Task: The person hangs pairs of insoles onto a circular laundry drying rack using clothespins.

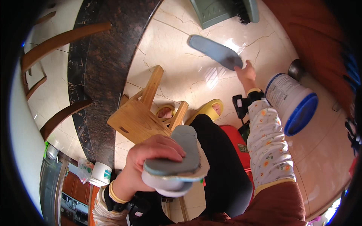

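Observation:
My left hand (157, 155) grips a stack of shoe soles, with a grey sole (185, 152) on top and paler, whitish layers beneath it. Its fingers lie over the top sole; the thumb is hidden. Farther out, a single blue-grey shoe sole or insole (215, 50) lies on the glossy tiled floor. My right hand (246, 74) reaches to the near right end of that sole, fingertips at its edge; whether they pinch it is unclear. Beside the stack stands a small wooden stool (138, 118).
A green-grey dustpan (213, 12) and a black-bristled brush (241, 12) are at the top. At right lies a white bucket with a blue lid (301, 113), near a metal vessel (295, 69). A dark stone step (104, 70) runs along the left. Yellow slippers (210, 110) are on my feet.

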{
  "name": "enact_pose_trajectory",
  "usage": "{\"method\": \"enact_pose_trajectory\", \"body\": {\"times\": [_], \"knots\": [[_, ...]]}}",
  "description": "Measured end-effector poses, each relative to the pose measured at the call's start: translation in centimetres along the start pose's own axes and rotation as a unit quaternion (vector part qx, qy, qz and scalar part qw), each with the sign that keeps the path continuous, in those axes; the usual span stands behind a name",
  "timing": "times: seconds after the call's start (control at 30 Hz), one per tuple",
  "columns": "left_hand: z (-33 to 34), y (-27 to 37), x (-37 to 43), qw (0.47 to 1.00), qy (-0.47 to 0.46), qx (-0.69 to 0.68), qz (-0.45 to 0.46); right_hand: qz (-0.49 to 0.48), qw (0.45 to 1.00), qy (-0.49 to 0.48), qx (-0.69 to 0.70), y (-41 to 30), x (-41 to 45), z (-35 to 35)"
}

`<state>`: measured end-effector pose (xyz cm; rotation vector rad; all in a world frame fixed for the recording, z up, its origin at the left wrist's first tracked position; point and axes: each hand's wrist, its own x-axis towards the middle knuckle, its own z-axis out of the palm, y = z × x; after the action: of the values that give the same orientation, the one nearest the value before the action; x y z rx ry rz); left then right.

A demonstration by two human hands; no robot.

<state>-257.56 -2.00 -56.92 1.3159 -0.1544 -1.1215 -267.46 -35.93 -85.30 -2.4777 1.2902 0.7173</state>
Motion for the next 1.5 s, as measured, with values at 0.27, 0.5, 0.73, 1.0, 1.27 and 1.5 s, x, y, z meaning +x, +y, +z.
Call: {"method": "enact_pose_trajectory", "body": {"times": [0.27, 0.5, 0.73, 1.0, 1.27, 1.5], "knots": [[1.1, -1.4, 0.4, 1.000, -0.020, 0.005, -0.015, -0.010, 0.990, -0.121, 0.074, -1.5, -0.3, -0.8], [4.8, 1.9, -2.3, 0.997, 0.022, 0.001, -0.080, 0.039, 0.621, -0.357, 0.697, -2.1, -13.3, -9.3], [7.7, 6.2, -6.8, 0.992, -0.014, -0.074, -0.101, 0.050, 0.463, -0.421, 0.778, -3.7, -26.7, -21.1], [10.6, 16.1, -9.2, 0.968, -0.063, -0.151, -0.192, -0.002, 0.468, -0.457, 0.756, -2.2, -36.2, -30.1], [14.7, 20.5, -10.6, 0.970, -0.147, 0.029, -0.193, -0.135, 0.628, -0.416, 0.644, 2.0, -40.0, -36.1], [20.4, 21.7, -11.7, 0.894, -0.250, 0.364, 0.079, -0.222, 0.675, -0.428, 0.558, 7.7, -40.4, -41.3]]}}
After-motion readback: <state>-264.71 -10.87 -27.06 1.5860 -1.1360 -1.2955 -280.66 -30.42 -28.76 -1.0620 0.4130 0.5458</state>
